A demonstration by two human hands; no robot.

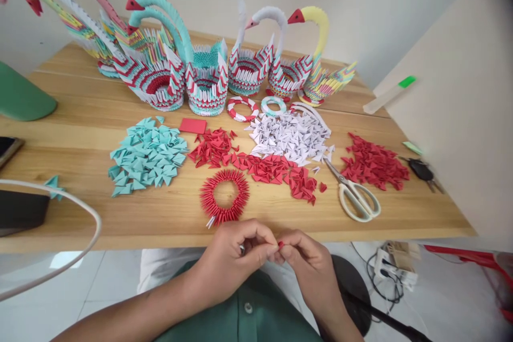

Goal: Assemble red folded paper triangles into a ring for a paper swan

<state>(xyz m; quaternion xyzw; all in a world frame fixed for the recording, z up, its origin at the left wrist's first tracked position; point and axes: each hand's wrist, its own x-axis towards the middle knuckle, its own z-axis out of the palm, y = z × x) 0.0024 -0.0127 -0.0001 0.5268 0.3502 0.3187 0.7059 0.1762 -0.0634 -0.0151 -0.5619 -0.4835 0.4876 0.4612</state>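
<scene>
Red paper shows as a tiny piece (281, 244) between the fingertips of both hands, just below the table edge (160, 243). Left hand (236, 256) is curled, thumb and first fingers pinching the piece from its side; right hand (308, 262) pinches it from the other side, so the two hands touch at the tips. Most of the piece is hidden by the fingers, so its shape is hard to tell; it seems folded.

Just beyond the fingers, on the wood, lies a red ring (224, 196) of folded units. Further from them spread a red pile (260, 163), a white pile (290, 136) and, to the left, a teal pile (146, 155). Right of the fingers, scissors (355, 192) lie closed near a second red pile (374, 163). Paper swans (208, 69) stand in a row at the far side. Nothing lies between the hands and the ring.
</scene>
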